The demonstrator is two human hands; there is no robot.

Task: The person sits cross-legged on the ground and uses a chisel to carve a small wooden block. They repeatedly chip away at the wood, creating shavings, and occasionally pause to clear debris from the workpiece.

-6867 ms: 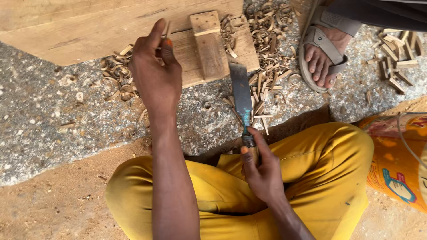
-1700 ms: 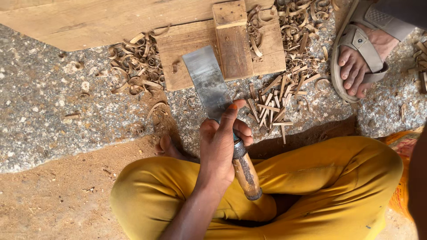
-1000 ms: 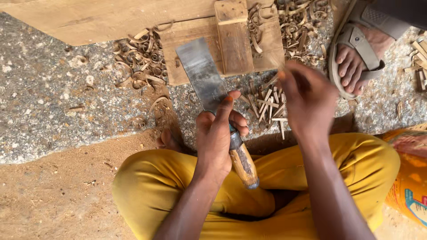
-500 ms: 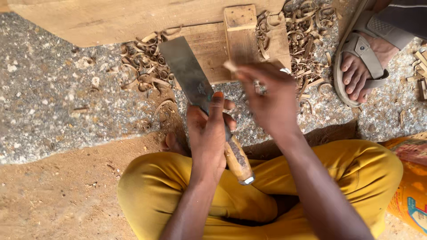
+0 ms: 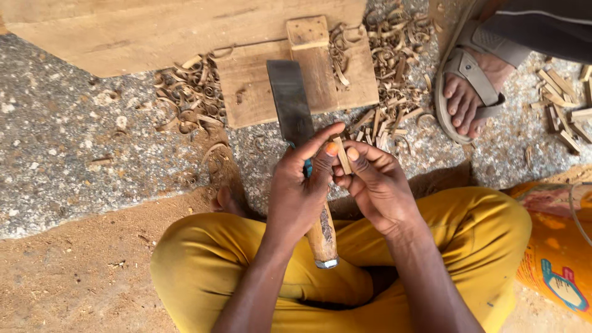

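Head view, left hand: left hand [image 5: 299, 197] wrapped tight round the wide flat steel chisel with rounded wooden handle [image 5: 296, 123], blade pointing far.
Right hand: right hand [image 5: 379, 185] pinching a small pale wood sliver [image 5: 341, 154] beside the left thumb.
Far: square wooden board [image 5: 253, 86] with an upright block, curled shavings [image 5: 191, 98] on rough speckled concrete.
Right: sandalled foot [image 5: 472, 92].

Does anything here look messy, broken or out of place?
Mostly litter: curled wood shavings and offcuts lie scattered over the stone floor around the flat board. The left hand grips a broad chisel; the right hand pinches a small wood sliver. Nothing looks broken.
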